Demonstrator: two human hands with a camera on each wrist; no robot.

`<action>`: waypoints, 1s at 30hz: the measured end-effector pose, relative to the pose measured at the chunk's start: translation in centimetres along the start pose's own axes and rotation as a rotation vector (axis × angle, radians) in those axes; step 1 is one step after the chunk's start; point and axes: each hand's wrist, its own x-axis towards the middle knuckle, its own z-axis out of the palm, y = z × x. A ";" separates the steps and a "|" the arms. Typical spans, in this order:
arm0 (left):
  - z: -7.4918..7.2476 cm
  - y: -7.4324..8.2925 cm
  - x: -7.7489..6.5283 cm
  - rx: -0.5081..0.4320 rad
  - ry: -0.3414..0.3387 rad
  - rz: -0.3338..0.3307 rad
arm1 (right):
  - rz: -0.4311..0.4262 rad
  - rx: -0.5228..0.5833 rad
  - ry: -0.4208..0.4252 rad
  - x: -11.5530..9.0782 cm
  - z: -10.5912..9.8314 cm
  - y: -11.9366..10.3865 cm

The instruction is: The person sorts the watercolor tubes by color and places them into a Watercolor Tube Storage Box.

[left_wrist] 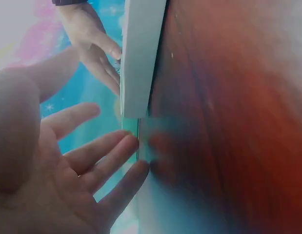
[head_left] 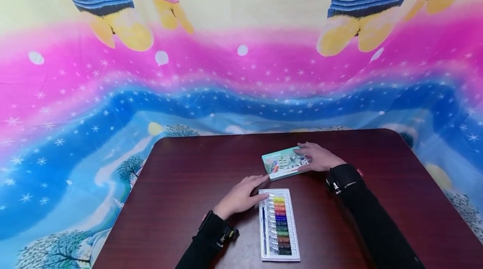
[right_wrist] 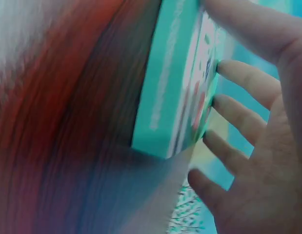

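A flat green paint box [head_left: 285, 163] with a printed lid lies on the table. My right hand [head_left: 318, 156] rests over its right end, fingers spread and nearly straight. In the right wrist view the fingertips lie against the lid of the green box [right_wrist: 163, 92]. My left hand [head_left: 241, 195] is outstretched, with its fingertips at the box's near left corner and its thumb over the top left corner of a white tray [head_left: 294, 235]. This tray holds a row of coloured paint tubes [head_left: 280, 227] and a thin paintbrush [head_left: 264, 229] along its left side.
The dark red-brown table [head_left: 181, 202] has rounded far corners. Behind it hangs a colourful cloth [head_left: 241, 89] printed with bears, snowflakes and trees. Both wrists wear black straps with small cameras.
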 end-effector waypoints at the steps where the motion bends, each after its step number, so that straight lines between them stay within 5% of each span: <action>1: 0.1 0.1 0.3 0.009 0.000 -0.004 | 0.011 0.010 0.000 0.1 0.0 0.0; 9: -0.3 -0.5 1.8 -0.048 0.065 -0.088 | 0.033 -0.048 0.023 2.0 1.1 -1.2; 15: -0.7 -1.7 3.5 -0.262 0.094 -0.132 | 0.068 -0.082 0.054 2.1 1.1 -1.4; 20: -1.0 -2.6 4.9 -0.430 0.203 -0.128 | 0.071 -0.049 0.081 1.3 1.4 -1.6; 24: -1.1 -3.0 5.3 -0.412 0.324 -0.186 | 0.125 0.032 0.073 0.4 2.2 -1.8; 30: -0.6 -2.3 5.5 -0.432 0.206 -0.168 | 0.160 0.171 0.079 -0.2 3.2 -2.6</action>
